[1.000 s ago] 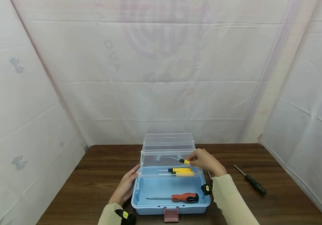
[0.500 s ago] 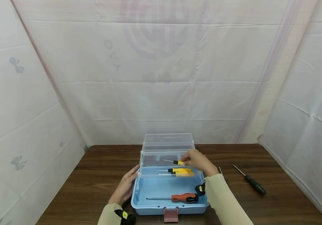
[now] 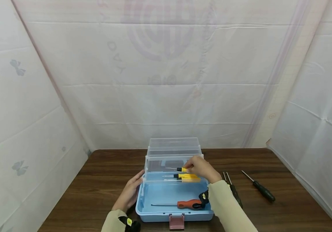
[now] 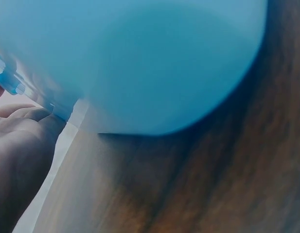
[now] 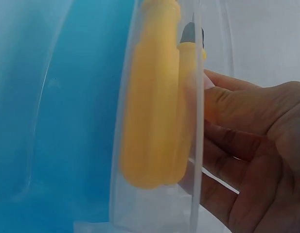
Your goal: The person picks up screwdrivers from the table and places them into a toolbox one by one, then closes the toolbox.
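Observation:
My right hand (image 3: 203,168) pinches a small yellow screwdriver (image 3: 181,169) with a black collar over the clear tray (image 3: 154,181), its thin shaft pointing left. Other yellow screwdrivers (image 3: 187,176) lie in that tray just in front of it. In the right wrist view, their yellow handles (image 5: 150,111) show through the tray's clear wall, with my fingers behind it. On the left, my left hand (image 3: 129,192) rests with extended fingers against the side of the blue toolbox (image 3: 166,192). An orange and black screwdriver (image 3: 187,204) lies on the toolbox floor, its handle end partly covered by my wrist strap.
Behind the tray stands the raised clear lid (image 3: 174,146). A black-handled screwdriver (image 3: 264,190) lies on the wooden table (image 3: 102,180) at right, with more dark-handled screwdrivers (image 3: 235,195) partly behind my sleeve. A pink latch (image 3: 176,221) hangs at the toolbox front.
My right hand has moved left and slightly down with the yellow screwdriver, closer to the others in the tray. Dark screwdrivers beside my right sleeve have come into view. My left hand stays put.

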The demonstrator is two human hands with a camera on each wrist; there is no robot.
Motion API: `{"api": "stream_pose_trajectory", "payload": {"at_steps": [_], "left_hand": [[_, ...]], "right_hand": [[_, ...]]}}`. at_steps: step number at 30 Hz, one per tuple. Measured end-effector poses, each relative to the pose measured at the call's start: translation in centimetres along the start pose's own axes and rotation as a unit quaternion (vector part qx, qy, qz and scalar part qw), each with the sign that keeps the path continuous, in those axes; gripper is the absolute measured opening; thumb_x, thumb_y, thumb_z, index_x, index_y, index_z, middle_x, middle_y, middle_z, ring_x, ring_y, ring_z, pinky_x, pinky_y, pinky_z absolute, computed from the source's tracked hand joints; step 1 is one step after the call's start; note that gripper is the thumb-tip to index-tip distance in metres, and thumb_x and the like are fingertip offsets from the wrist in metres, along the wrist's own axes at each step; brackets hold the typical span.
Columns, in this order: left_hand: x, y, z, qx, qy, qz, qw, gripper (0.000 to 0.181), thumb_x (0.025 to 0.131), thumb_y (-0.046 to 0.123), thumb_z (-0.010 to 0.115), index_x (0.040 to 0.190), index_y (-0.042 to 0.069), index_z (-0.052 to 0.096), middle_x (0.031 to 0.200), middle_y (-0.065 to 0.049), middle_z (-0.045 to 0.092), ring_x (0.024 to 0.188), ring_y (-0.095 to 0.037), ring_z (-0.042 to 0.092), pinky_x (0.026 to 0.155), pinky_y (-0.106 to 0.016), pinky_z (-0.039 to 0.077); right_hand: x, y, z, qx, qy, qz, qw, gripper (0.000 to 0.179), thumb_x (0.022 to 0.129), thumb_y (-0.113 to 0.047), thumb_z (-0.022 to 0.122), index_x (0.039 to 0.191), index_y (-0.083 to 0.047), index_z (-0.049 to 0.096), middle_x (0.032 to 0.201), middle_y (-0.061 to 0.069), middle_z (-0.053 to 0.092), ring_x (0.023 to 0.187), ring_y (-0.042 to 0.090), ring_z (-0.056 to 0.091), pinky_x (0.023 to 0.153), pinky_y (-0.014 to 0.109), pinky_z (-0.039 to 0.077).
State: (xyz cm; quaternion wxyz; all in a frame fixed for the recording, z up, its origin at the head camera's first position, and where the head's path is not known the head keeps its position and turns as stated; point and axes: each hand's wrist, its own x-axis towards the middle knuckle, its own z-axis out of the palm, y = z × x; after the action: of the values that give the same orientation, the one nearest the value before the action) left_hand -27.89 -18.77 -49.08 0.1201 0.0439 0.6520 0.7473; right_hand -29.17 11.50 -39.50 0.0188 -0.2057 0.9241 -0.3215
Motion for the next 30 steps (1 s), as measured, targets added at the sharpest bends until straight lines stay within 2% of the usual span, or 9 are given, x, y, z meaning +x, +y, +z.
{"api": "stream_pose_trajectory", "payload": {"at_steps": [8,15,23,30], "left_hand": [[-0.05,0.07,0.06,0.003,0.003,0.0,1.0,0.055,0.101,0.014,0.038,0.152,0.002,0.02,0.158,-0.025,0.015,0.144,-0.043,0.021,0.114,-0.054,0.026],[-0.09,0.14,0.07,0.001,0.001,-0.001,1.0,0.055,0.101,0.014,0.038,0.152,0.002,0.019,0.158,-0.025,0.014,0.144,-0.043,0.02,0.114,-0.054,0.025],[-0.1,0.1,0.05,-0.001,0.0,0.001,1.0,0.055,0.101,0.014,0.037,0.152,0.002,0.019,0.159,-0.024,0.014,0.144,-0.042,0.019,0.114,-0.055,0.024],[-0.12,0.13,0.04,0.001,0.0,0.001,1.0,0.055,0.101,0.013,0.037,0.152,0.002,0.02,0.158,-0.024,0.015,0.144,-0.042,0.02,0.114,-0.055,0.025]], "right_hand": [[0.07,-0.06,0.34,-0.006,-0.005,0.012,0.9999,0.019,0.087,0.004,0.062,0.1,-0.003,0.075,0.099,0.01,0.073,0.086,0.019,0.065,0.083,0.042,0.057],[0.0,0.0,0.71,-0.011,0.0,0.002,0.9999,0.019,0.087,0.006,0.062,0.098,-0.002,0.076,0.098,0.011,0.073,0.086,0.021,0.066,0.082,0.042,0.058],[0.02,-0.29,1.01,-0.032,0.002,0.036,0.9988,0.019,0.088,0.004,0.062,0.097,-0.006,0.076,0.098,0.009,0.073,0.086,0.019,0.065,0.084,0.043,0.057],[0.02,-0.53,0.96,-0.031,-0.001,0.044,0.9986,0.018,0.088,0.003,0.063,0.097,-0.005,0.076,0.098,0.008,0.073,0.084,0.018,0.063,0.085,0.043,0.057]]}}
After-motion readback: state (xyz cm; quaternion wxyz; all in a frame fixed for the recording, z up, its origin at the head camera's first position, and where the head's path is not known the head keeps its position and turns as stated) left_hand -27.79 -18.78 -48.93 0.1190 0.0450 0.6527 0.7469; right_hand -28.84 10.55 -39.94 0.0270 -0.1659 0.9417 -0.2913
